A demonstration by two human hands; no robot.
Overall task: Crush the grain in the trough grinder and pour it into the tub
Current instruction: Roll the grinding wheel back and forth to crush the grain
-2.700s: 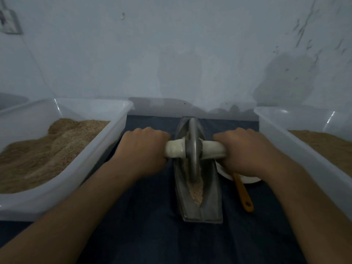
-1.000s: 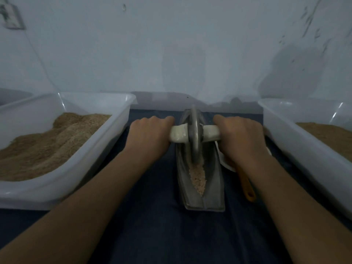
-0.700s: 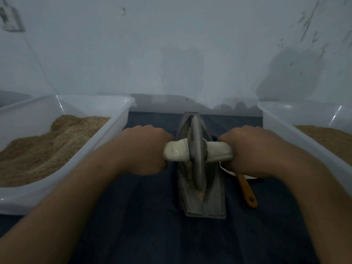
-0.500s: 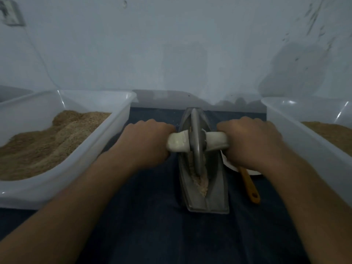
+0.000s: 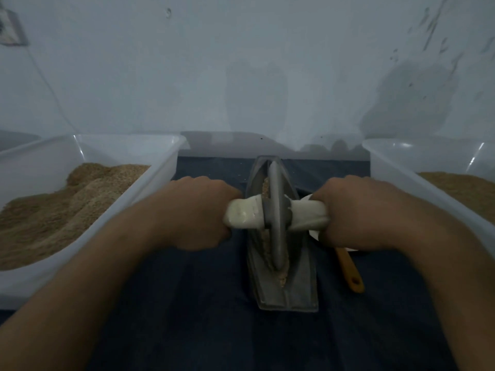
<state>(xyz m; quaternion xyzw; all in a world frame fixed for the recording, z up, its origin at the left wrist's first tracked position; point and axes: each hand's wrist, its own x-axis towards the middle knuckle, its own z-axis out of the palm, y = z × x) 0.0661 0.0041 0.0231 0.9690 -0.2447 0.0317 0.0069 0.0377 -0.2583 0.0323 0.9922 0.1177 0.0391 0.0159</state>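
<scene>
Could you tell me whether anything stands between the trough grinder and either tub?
Nothing visible on the left: only dark cloth separates the trough grinder from the left tub. Toward the right tub lie a white dish and an orange-handled tool.

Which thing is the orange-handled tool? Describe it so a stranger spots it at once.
Start at the grey trough grinder in the middle of the dark cloth. Just to its right, below the right hand, lies the orange-handled tool, its handle pointing toward the viewer. It is the only orange thing there, with a hole at the handle's end.
</scene>
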